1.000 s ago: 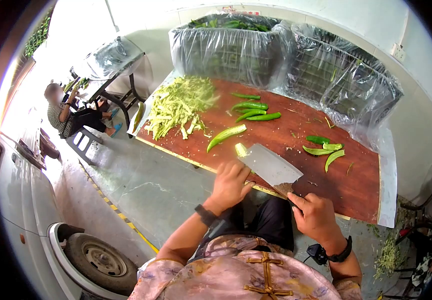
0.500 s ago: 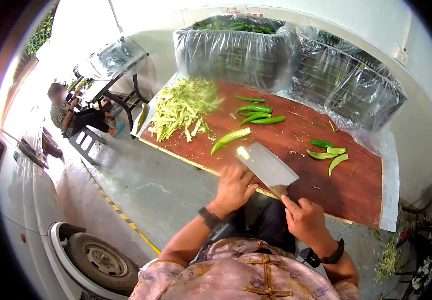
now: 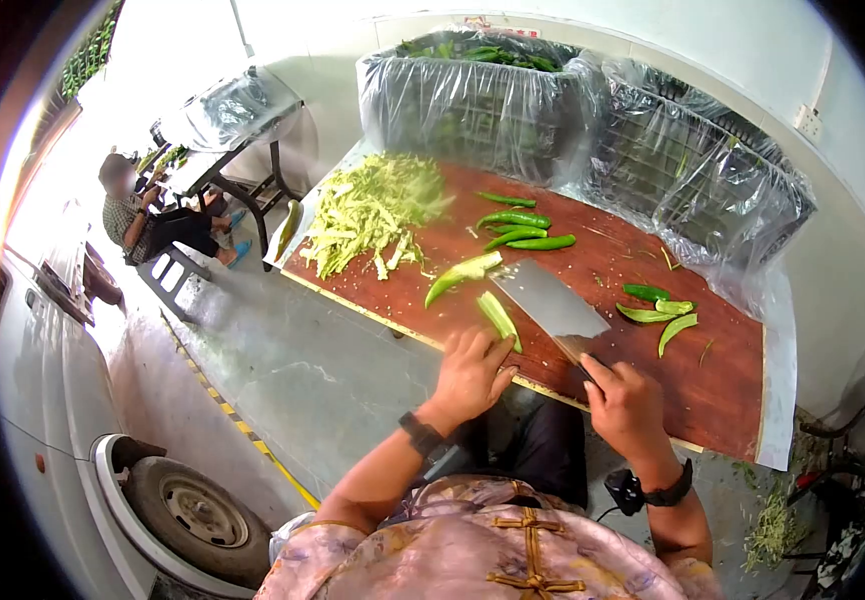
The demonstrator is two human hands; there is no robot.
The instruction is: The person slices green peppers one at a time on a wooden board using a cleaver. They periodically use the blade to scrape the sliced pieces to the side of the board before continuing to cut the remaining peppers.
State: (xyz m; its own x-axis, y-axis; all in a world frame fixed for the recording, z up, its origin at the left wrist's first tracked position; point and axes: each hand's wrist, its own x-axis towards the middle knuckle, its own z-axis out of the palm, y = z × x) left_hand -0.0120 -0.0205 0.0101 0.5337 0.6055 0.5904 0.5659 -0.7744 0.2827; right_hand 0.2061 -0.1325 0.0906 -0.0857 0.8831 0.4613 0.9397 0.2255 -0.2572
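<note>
My right hand is closed around the handle of a broad cleaver, its blade lying low over the board and angled to the upper left. Left of the blade is a split green pepper, pale inside facing up; the curled fingers of my left hand press on its near end. Just beyond lies another cut pepper. Several whole green peppers rest farther back, and several pepper pieces lie to the right of the cleaver. A heap of pale green shreds covers the board's left end.
Plastic-lined crates stand behind the red-brown board, one holding green peppers. At the far left a person sits on a stool by another table. A vehicle wheel is at lower left; scraps lie on the floor at right.
The cleaver has moved right and slightly forward, away from my left fingers. The split pepper by my left hand now shows clear of the blade.
</note>
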